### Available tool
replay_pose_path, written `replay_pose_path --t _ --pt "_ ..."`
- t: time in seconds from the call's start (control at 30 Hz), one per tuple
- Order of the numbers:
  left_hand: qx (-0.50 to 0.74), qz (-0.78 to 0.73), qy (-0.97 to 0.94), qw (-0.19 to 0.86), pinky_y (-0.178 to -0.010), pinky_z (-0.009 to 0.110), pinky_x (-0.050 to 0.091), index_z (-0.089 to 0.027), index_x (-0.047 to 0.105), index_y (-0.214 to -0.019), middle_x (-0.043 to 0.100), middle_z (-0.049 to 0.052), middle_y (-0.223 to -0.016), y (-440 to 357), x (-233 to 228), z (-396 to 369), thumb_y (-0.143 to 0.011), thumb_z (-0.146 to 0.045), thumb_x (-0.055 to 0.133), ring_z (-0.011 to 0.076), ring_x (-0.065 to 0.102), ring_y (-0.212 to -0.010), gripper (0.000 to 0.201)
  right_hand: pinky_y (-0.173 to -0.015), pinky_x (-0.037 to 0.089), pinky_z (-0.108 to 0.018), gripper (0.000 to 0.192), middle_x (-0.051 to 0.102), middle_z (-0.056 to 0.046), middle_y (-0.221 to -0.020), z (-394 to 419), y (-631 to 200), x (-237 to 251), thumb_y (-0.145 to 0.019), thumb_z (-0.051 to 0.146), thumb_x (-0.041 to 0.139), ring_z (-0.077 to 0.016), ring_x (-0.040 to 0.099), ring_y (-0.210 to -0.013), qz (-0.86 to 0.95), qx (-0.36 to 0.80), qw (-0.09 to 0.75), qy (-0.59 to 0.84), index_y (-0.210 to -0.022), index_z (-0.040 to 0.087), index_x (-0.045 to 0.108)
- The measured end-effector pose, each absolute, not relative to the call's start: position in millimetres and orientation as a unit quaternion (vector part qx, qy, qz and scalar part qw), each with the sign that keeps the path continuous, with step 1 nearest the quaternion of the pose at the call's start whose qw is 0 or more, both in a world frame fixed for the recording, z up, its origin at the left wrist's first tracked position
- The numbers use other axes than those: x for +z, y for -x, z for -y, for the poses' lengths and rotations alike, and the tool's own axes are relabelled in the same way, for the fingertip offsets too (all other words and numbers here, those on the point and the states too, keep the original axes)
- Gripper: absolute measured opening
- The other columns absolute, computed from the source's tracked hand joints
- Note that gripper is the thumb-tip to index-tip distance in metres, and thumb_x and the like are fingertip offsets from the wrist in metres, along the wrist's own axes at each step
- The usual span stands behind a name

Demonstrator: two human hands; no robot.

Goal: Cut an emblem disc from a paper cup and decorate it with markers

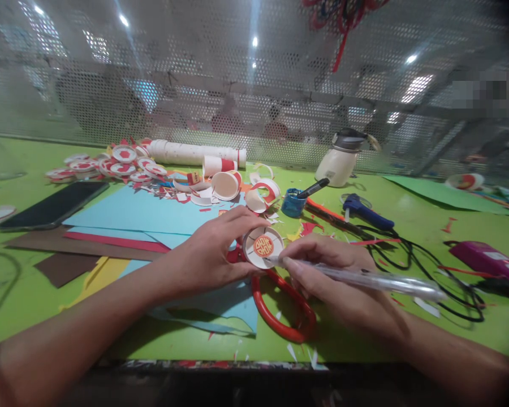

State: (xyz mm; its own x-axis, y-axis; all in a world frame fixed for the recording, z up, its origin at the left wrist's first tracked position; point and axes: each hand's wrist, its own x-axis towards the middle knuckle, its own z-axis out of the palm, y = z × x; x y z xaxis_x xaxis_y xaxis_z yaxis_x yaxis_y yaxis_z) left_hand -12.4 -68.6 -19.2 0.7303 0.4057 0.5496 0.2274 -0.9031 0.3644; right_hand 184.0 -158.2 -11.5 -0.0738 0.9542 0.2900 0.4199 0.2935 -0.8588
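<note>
My left hand (212, 251) grips a small white paper disc (262, 247) that has an orange and red round sticker in its middle. My right hand (335, 277) holds a clear plastic pen (365, 278), its tip touching the disc's lower right edge. Red-handled scissors (280, 311) lie on the green table (428, 226) under both hands, partly hidden by them.
Light blue, red, brown and yellow paper sheets (144, 212) lie to the left. A black phone (55, 204) is at far left. Cut paper cups (227, 183), finished discs (110, 164), a blue glue pot with brush (294, 202), a white bottle (337, 161), a black cable (428, 271) and a blue tool (367, 210) surround them.
</note>
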Motion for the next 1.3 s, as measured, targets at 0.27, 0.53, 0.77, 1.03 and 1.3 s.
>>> replay_pose_path --t 0.27,0.53,0.77,1.03,1.3 --pt "0.323 -0.178 -0.919 0.140 -0.090 0.031 0.049 -0.015 0.056 -0.119 0.061 0.010 -0.113 12.8 -18.0 69.7 -0.079 -0.027 0.072 0.0201 0.057 -0.107 0.045 -0.047 0.043 -0.018 0.007 0.066 0.001 -0.067 157.9 -184.4 -12.5 -0.081 0.021 0.062 -0.0080 0.055 -0.053 0.661 0.309 0.448 0.516 -0.081 0.019 0.069" --pt "0.322 -0.180 -0.919 0.140 -0.088 0.032 0.050 -0.016 0.056 -0.118 0.062 0.010 -0.111 12.0 -17.9 69.5 -0.078 -0.026 0.072 0.0207 0.058 -0.105 0.044 -0.044 0.041 -0.018 0.007 0.065 0.001 -0.063 157.6 -182.5 -11.3 -0.079 0.024 0.063 -0.0082 0.053 -0.049 0.656 0.299 0.459 0.519 -0.077 0.019 0.068" --pt "0.327 -0.174 -0.918 0.141 -0.087 0.032 0.051 -0.015 0.057 -0.117 0.063 0.010 -0.108 12.3 -17.5 69.8 -0.079 -0.028 0.071 0.0205 0.058 -0.103 0.043 -0.045 0.042 -0.019 0.007 0.067 0.000 -0.064 158.8 -181.6 -10.2 -0.078 0.024 0.062 -0.0090 0.055 -0.050 0.659 0.294 0.457 0.521 -0.076 0.020 0.068" --pt "0.329 -0.178 -0.917 0.141 -0.089 0.031 0.050 -0.015 0.057 -0.118 0.062 0.010 -0.112 12.0 -17.3 70.0 -0.079 -0.026 0.072 0.0204 0.059 -0.105 0.044 -0.052 0.048 -0.021 0.010 0.070 -0.001 -0.068 160.6 -182.7 -11.4 -0.080 0.025 0.060 -0.0121 0.062 -0.057 0.676 0.253 0.430 0.543 -0.078 0.021 0.070" --pt "0.342 -0.179 -0.911 0.145 -0.087 0.031 0.051 -0.015 0.061 -0.116 0.065 0.010 -0.110 12.5 -19.0 69.6 -0.077 -0.028 0.074 0.0206 0.061 -0.103 0.043 -0.053 0.048 -0.021 0.011 0.071 0.000 -0.068 160.8 -180.2 -9.8 -0.079 0.020 0.059 -0.0119 0.063 -0.058 0.684 0.225 0.432 0.543 -0.076 0.021 0.070"
